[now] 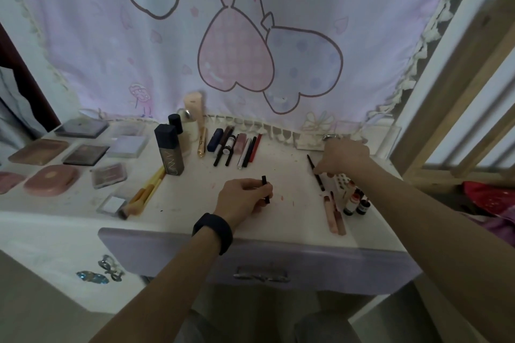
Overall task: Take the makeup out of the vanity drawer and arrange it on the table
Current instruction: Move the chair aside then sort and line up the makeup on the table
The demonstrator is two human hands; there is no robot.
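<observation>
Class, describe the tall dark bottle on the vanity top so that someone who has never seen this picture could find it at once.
Find the pink heart balloon on the hanging cloth, then drop to the white table top below its left edge. Left of the row of pencils stands the bottle: square-sided and dark, the only one with pale lettering up its front.

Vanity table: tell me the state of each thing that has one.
drawer, looks closed
left hand, grips short black stick
right hand, pinches thin black pencil
tall dark bottle, upright, capped
pink compact, closed, lying flat
</observation>
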